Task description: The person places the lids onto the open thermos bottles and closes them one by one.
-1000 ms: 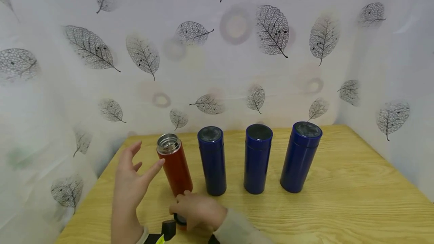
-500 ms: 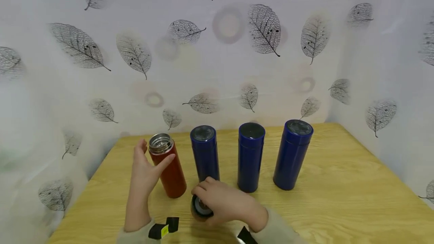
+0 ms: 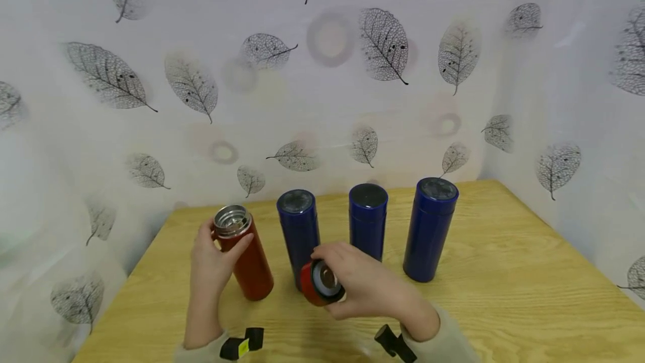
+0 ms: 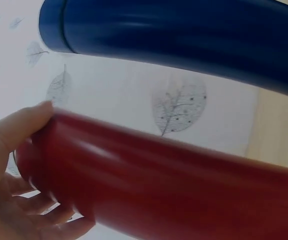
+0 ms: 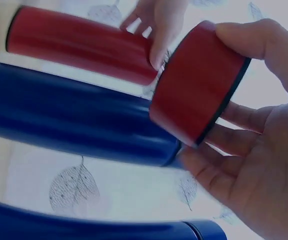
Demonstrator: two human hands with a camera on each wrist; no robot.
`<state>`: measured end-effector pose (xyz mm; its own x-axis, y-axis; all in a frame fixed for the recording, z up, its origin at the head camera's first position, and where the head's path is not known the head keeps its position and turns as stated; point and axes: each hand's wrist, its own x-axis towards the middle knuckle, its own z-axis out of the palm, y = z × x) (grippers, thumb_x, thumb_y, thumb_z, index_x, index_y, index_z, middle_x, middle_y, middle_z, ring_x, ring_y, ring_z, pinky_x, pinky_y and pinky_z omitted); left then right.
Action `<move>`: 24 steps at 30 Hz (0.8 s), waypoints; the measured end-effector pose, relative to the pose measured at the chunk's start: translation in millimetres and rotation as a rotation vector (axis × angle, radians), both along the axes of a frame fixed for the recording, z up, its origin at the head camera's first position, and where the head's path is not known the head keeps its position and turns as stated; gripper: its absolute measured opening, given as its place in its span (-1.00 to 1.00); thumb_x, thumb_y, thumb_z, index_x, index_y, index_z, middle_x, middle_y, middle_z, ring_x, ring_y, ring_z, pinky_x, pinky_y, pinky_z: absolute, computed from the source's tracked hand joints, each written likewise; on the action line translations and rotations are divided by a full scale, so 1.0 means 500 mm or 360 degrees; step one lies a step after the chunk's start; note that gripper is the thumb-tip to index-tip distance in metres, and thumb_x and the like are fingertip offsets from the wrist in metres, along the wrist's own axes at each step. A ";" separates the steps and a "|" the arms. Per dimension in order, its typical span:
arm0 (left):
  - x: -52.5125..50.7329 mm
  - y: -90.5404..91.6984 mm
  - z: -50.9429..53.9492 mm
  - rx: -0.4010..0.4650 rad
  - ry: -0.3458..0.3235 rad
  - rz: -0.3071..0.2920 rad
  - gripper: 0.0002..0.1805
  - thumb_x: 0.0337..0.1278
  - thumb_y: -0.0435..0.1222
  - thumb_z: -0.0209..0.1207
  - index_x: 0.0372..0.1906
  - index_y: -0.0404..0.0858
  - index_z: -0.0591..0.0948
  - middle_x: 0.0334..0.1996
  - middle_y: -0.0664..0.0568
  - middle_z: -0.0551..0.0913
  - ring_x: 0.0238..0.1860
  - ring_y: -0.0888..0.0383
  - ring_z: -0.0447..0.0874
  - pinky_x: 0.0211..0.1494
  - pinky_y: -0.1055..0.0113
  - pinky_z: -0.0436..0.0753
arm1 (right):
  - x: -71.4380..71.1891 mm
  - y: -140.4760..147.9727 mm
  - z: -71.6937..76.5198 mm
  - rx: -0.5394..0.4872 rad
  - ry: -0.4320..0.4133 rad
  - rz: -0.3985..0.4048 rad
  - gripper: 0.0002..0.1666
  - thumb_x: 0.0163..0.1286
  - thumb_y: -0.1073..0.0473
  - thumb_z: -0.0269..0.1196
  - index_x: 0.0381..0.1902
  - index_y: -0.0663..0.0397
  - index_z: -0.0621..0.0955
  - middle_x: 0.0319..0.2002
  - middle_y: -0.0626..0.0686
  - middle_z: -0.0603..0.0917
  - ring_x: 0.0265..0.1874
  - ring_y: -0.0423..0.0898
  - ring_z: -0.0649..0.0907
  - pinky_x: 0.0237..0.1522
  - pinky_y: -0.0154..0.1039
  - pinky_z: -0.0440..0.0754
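Note:
A red thermos bottle [image 3: 255, 270] stands upright and lidless at the left, its steel mouth showing in the head view. My left hand [image 3: 214, 259] grips it just below the neck, thumb [image 4: 26, 125] on one side and fingers round the other. My right hand [image 3: 365, 284] holds the bottle's red lid [image 5: 196, 85] by its edge, between thumb and fingers. Raised off the table, the lid is tilted so that its dark-rimmed underside faces me in the head view. It overlaps the lower part of the nearest blue thermos [image 3: 297, 226] there; contact cannot be told.
Two more blue thermoses, a middle one [image 3: 368, 223] and a right one [image 3: 430, 234], stand capped in the row. All are on a wood-grain table [image 3: 504, 296]. A pale leaf-patterned curtain [image 3: 322, 99] hangs behind and at both sides.
My left hand has come in from the left and now grips the red thermos. My right hand has lifted the red lid, moved right with it and tipped it so its underside shows.

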<state>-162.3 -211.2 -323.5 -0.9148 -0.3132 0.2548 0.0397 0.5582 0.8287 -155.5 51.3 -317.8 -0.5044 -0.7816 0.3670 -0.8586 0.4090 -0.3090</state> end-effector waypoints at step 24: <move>0.061 0.055 0.038 -0.0165 -0.0040 -0.0514 -0.33 -0.44 -0.22 0.46 -0.03 -0.29 0.47 -0.18 -0.04 0.55 -0.14 0.03 0.50 -0.27 0.32 0.58 | 0.013 0.069 0.041 -0.0315 0.0029 -0.0257 -0.14 -0.14 0.17 0.37 0.14 0.06 0.23 -0.06 -0.03 0.37 -0.19 -0.22 0.41 -0.21 -0.29 0.47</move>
